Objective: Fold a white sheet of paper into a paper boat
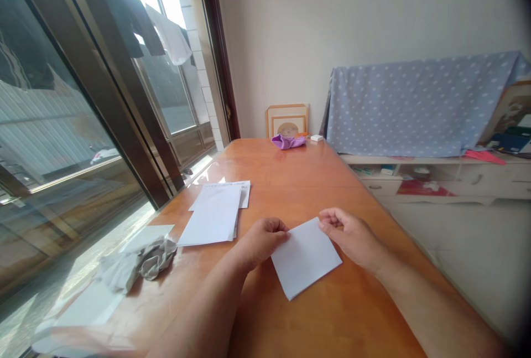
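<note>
A folded white paper [305, 258] lies on the wooden table [290, 181] in front of me. My left hand [261, 242] pinches the paper's left corner with curled fingers. My right hand [350, 233] pinches its upper right corner, fingers closed on the edge. The paper rests flat, tilted a little to the left.
A stack of white sheets [215, 214] lies to the left of my hands. Crumpled grey paper [141, 261] sits near the table's left edge by the glass door. A purple cloth [287, 141] and a small white box [316, 138] are at the far end.
</note>
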Available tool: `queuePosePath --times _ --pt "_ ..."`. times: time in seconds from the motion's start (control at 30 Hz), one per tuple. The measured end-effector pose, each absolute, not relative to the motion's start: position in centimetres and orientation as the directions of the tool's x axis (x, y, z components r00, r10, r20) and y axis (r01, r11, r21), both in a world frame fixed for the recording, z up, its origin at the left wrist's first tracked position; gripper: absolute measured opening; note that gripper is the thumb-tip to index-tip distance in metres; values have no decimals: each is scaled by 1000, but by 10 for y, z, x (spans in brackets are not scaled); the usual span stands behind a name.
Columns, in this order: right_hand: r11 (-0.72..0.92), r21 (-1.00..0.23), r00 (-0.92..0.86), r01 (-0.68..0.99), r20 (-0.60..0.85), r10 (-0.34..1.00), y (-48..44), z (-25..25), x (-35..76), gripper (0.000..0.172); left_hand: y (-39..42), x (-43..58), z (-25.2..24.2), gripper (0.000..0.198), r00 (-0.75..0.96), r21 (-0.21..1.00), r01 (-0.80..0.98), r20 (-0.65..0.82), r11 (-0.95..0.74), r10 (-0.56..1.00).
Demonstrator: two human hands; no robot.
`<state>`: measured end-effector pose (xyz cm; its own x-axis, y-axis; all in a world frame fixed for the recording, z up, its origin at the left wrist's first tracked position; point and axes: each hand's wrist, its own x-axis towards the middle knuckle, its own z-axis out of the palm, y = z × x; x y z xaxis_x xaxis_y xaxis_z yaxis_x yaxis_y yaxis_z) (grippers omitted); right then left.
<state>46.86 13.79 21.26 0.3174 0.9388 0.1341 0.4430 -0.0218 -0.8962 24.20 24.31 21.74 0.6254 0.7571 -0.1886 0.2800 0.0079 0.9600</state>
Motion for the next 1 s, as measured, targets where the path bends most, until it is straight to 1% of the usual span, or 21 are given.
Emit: queuePosePath --times 0.07,0.13,0.17,0.23,0.3,0.37,0.43,0.5,0.6,0.73,0.83,0.9,1.0 --pt "47 -789 362 613 333 870 136 214 465 25 245 244 215 15 578 971 232 -183 55 795" --pt "113 -660 277 743 456 846 133 215 462 25 247 246 212 14 532 980 186 -166 77 831" --pt "149 -594 206 791 488 848 131 215 460 31 249 246 211 16 508 983 161 -162 91 846" --pt "211 -457 57 864 505 861 128 213 457 47 252 246 208 23 470 985 124 -162 117 867" --pt "241 -347 -48 906 482 875 127 211 454 62 255 246 206 32 449 985 103 -170 138 877" --pt "241 -294 -83 925 462 883 127 210 450 66 255 245 205 39 436 984 98 -175 147 883" --pt "241 -279 -94 929 452 887 127 212 445 60 253 245 206 41 431 984 104 -173 142 885" --pt "248 -284 -108 926 430 896 126 216 440 50 250 246 208 39 435 986 115 -162 124 886" --pt "249 -293 -128 923 376 918 123 221 436 37 242 247 214 30 458 985 154 -141 78 878" --pt "203 -305 -109 930 298 948 120 223 440 26 236 246 226 15 526 963 271 -134 -16 840" --pt "183 -326 -112 927 224 968 117 225 446 17 234 241 235 16 555 911 390 -119 -131 824" --pt "183 -340 -125 923 183 975 115 227 449 16 232 238 240 19 569 857 461 -88 -228 818" --pt "186 -369 -137 911 156 978 112 233 451 17 225 234 246 26 634 764 508 -19 -397 773"
